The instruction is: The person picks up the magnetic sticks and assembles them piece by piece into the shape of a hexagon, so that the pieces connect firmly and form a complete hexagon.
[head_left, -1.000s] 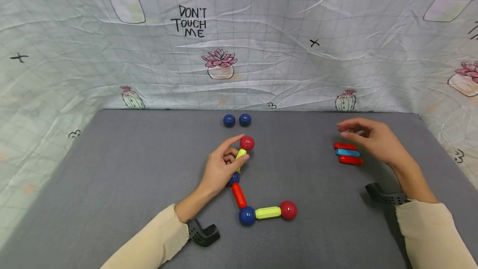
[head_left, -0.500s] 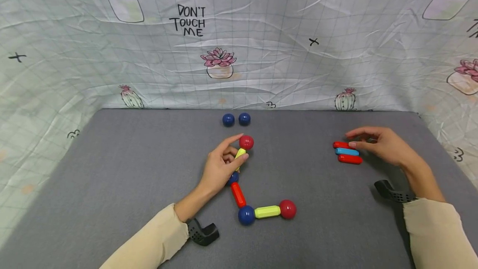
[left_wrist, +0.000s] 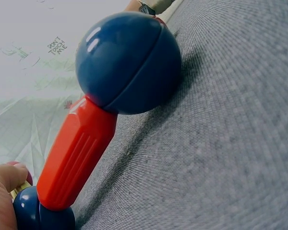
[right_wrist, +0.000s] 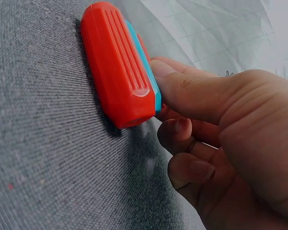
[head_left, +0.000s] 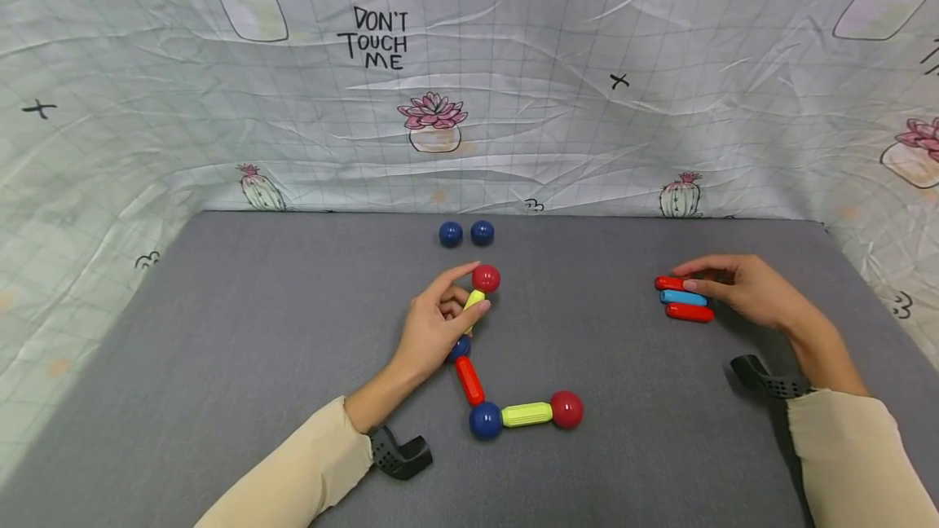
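Note:
My left hand [head_left: 478,288] pinches a yellow-green rod [head_left: 473,299] tipped by a red ball [head_left: 486,278]. The rod tilts up from a blue ball [head_left: 460,348] half hidden under my palm. From there a red rod [head_left: 469,381] runs to a second blue ball [head_left: 485,420], then a yellow-green rod [head_left: 526,414] and a red ball [head_left: 566,410]. The left wrist view shows that red rod [left_wrist: 77,153] and blue ball [left_wrist: 129,62] close up. My right hand [head_left: 682,279] closes forefinger and thumb on the far red rod [head_left: 664,283] of three stacked rods; its thumb [right_wrist: 192,91] touches the blue rod [right_wrist: 153,91].
Two loose blue balls [head_left: 451,234] [head_left: 482,232] lie near the back edge of the grey mat [head_left: 257,324]. A near red rod [head_left: 689,313] lies beside the blue rod [head_left: 682,297]. A printed cloth wall [head_left: 513,104] encloses the back and sides.
My right hand came down from above the three rods and its fingers closed onto them. The left hand and the ball-and-rod chain stayed where they were.

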A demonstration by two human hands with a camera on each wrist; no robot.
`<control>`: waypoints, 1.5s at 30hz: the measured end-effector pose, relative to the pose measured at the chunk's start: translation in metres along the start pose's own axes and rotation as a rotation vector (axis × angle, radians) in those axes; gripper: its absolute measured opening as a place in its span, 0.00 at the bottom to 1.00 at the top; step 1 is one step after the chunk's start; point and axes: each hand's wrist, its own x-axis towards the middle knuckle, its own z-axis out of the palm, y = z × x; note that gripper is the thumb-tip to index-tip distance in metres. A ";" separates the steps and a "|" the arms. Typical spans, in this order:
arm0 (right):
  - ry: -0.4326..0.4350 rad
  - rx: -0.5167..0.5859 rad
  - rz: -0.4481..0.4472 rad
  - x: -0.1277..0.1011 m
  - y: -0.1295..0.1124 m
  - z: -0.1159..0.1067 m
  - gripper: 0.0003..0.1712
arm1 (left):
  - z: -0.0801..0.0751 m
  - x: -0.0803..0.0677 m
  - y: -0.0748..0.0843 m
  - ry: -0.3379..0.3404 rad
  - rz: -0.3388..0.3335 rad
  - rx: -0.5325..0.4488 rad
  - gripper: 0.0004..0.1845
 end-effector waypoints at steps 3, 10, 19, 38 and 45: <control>0.008 0.003 -0.004 0.000 -0.002 0.000 0.21 | 0.000 0.000 0.001 -0.001 0.004 0.004 0.25; 0.089 0.031 -0.028 0.000 -0.015 -0.001 0.18 | 0.000 0.000 -0.001 -0.001 0.004 0.005 0.26; 0.125 0.052 -0.053 0.004 -0.045 0.008 0.15 | -0.001 0.001 -0.002 -0.003 0.009 0.004 0.26; 0.125 0.110 -0.228 0.011 -0.094 0.037 0.13 | 0.000 0.000 -0.002 0.007 0.017 -0.008 0.25; 0.112 0.118 -0.288 0.016 -0.111 0.049 0.11 | 0.000 0.000 0.000 0.001 0.008 -0.001 0.25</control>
